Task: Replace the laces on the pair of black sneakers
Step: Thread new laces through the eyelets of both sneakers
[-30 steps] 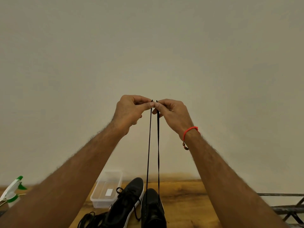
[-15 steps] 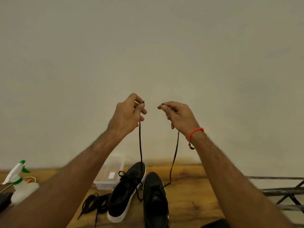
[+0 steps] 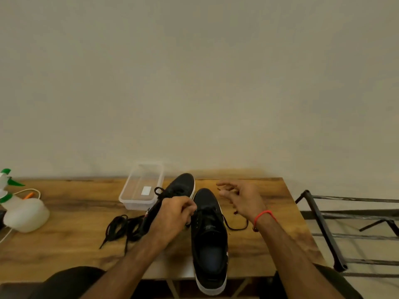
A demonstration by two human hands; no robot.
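**Lace ends lowered to the near sneaker**

Head view: a second ago both hands were raised against the wall, pinching the two lace tips together to even them; half a second ago they had parted, each holding one end. Now both have dropped to the wooden table (image 3: 71, 214) at the bottom of the frame. That suggests the lace is centred in the lowest eyelets and crossing it upward comes next.

The left hand (image 3: 174, 214), lower centre, has its fingers curled and pinching the lace (image 3: 201, 212) at the front eyelets of the near sneaker (image 3: 208, 240), which lies lower centre with its heel over the table's near edge. The right hand (image 3: 241, 197), just right of that shoe's toe, hovers with fingers spread and loose, gripping nothing; the lace's other end (image 3: 236, 227) lies slack on the wood below its wrist.

The second sneaker (image 3: 179, 186) sits angled just left, partly behind the left hand. A heap of loose black laces (image 3: 121, 227) lies further left, a clear plastic tub (image 3: 142, 186) behind, a spray bottle (image 3: 23, 212) at the left edge.
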